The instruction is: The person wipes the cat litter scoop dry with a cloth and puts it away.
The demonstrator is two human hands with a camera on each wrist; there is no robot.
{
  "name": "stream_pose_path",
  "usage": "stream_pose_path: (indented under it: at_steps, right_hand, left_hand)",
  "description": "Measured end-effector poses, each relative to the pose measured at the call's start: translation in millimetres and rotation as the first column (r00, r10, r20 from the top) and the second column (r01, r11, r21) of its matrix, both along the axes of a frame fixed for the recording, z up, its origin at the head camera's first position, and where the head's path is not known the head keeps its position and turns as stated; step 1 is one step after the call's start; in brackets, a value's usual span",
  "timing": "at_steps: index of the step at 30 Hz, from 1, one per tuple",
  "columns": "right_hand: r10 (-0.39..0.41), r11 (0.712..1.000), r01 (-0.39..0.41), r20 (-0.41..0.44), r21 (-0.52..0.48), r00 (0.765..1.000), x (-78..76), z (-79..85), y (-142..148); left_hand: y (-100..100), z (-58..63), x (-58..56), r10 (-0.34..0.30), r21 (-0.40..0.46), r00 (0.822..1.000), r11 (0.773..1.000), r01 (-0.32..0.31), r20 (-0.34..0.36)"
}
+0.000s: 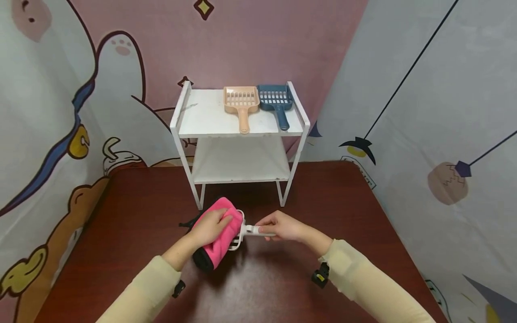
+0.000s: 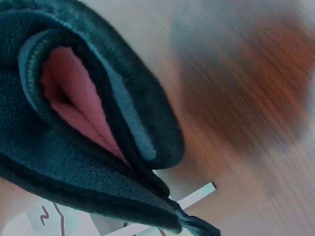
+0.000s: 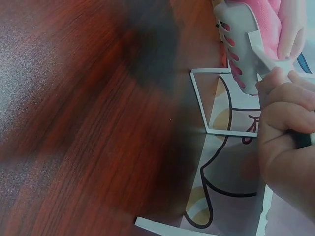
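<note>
A white litter scoop (image 1: 242,238) is held over the table in the head view. My right hand (image 1: 284,226) grips its handle, fingers curled round it. Over the scoop's head lies a pink cloth (image 1: 220,251) with a dark side and black edging, which my left hand (image 1: 210,228) holds against the scoop. The cloth (image 2: 135,98) looks folded in the left wrist view, its pink lining showing inside a dark fold. Holes line the scoop's head (image 3: 240,44) in the right wrist view; the cloth hides much of the rest.
A white two-tier rack (image 1: 241,172) stands at the back of the brown table (image 1: 133,229). On its top tier lie a beige litter scoop (image 1: 243,114) and a dark blue litter scoop (image 1: 281,117), side by side. Cartoon-printed curtains surround the table.
</note>
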State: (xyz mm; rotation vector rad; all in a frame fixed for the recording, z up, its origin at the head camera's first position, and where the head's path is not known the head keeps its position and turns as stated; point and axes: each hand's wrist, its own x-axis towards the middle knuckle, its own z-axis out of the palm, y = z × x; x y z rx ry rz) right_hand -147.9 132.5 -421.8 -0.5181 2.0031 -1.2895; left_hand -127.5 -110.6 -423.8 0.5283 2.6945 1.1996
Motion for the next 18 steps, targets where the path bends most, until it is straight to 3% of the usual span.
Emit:
stream_pose_path:
  at_steps: [10,15,18]
  right_hand:
    - [-0.025,1.000,0.026,-0.021,0.013,0.999,-1.1,7.9,4.5]
    - [-0.025,1.000,0.025,-0.014,0.011,1.000,-2.2,8.1,8.7]
    - [-0.021,1.000,0.021,-0.027,0.014,0.999,-2.4,7.4,14.0]
  left_hand:
    - [-11.4,3.4,-3.9,0.044,-0.090,0.995,0.995,-0.051,-0.084]
    - [-20.4,6.9,-5.9,0.059,-0.113,0.995,0.991,-0.068,-0.085]
    - [-31.7,9.3,-9.6,0.105,-0.138,0.989,0.983,-0.118,-0.100]
